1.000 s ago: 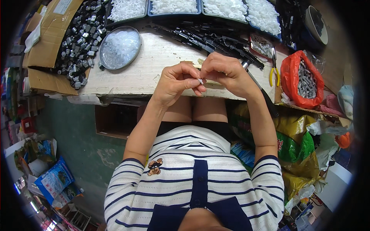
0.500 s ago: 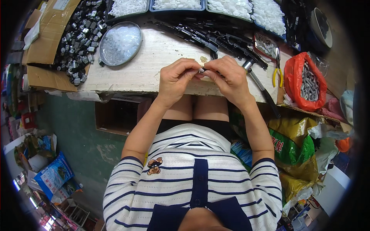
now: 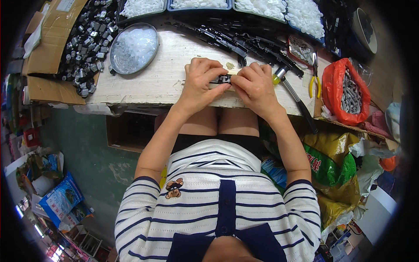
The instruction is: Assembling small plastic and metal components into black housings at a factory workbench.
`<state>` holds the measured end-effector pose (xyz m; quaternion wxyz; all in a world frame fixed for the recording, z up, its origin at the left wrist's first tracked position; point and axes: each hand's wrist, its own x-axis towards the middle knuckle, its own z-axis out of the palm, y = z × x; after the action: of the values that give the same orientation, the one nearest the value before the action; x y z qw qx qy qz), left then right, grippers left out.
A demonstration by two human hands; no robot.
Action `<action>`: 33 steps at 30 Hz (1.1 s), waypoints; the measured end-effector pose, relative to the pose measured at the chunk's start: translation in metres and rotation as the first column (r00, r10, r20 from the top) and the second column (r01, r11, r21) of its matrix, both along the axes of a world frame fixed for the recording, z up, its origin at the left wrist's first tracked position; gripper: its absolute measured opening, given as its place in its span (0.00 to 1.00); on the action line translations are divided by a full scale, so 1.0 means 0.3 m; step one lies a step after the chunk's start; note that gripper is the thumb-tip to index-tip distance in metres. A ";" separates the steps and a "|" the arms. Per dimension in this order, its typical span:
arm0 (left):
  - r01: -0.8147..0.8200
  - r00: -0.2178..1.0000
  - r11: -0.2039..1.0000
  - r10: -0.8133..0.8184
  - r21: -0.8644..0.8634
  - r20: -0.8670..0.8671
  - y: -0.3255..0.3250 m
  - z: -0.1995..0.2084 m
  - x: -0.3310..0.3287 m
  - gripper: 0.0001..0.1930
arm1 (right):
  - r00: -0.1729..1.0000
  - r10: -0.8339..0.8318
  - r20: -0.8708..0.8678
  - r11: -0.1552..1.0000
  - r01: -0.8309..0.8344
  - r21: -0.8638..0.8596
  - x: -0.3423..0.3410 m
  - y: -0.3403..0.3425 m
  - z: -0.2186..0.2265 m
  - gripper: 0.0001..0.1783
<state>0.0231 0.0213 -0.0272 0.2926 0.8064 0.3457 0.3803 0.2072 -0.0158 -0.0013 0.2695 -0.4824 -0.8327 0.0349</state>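
Observation:
Over the near edge of the white worktable, both hands meet on a small black part with silvery bits (image 3: 224, 79). My left hand (image 3: 201, 83) closes thumb and fingers around its left side. From the other side, my right hand (image 3: 255, 85) pinches at the part's right end, fingers curled. Most of the part is hidden by the fingers, so its exact kind does not show. Just right of my right hand lies a hammer (image 3: 300, 106) with a black grip, its yellowish striking end close to the fingers.
Long black strips (image 3: 218, 41) lie behind my hands, below trays of white pieces (image 3: 259, 9). A round dish (image 3: 134, 49) and a carton of black-and-silver parts (image 3: 46, 48) stand left. Rightward are yellow-handled pliers (image 3: 314, 83) and a red bag (image 3: 334, 83) of grey metal pieces.
My hands have come lower onto the table and slightly apart at the fingertips. The black part between them now shows more. The hammer's yellowish end has come into view.

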 end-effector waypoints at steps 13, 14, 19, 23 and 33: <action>0.117 0.931 0.993 -0.122 -0.035 -0.344 0.063 0.092 0.049 0.11 | 0.994 -0.059 -0.090 0.996 0.054 -0.067 0.097 0.004 0.041 0.08; 0.142 0.891 0.990 -0.122 0.014 -0.436 0.067 0.114 0.048 0.10 | 0.993 -0.091 -0.075 0.993 0.085 -0.081 0.123 0.006 0.055 0.07; 0.274 0.839 0.962 -0.244 -0.010 -0.486 0.156 0.167 0.133 0.09 | 0.945 -0.317 -0.076 0.948 0.318 0.011 0.368 0.037 0.038 0.05; 0.260 0.935 0.964 -0.264 -0.049 -0.238 0.282 0.211 0.395 0.09 | 0.808 -0.579 0.106 0.814 0.581 0.019 0.527 0.091 -0.005 0.06; 0.042 0.897 0.977 0.055 0.209 -0.438 0.502 0.169 0.698 0.08 | 0.744 -0.562 0.362 0.798 0.602 0.002 0.580 0.176 -0.027 0.08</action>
<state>0.2323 0.1719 0.0234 0.1173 0.8970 0.3630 0.2234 0.3811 0.0369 -0.0096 0.0886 -0.7313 -0.6706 -0.0881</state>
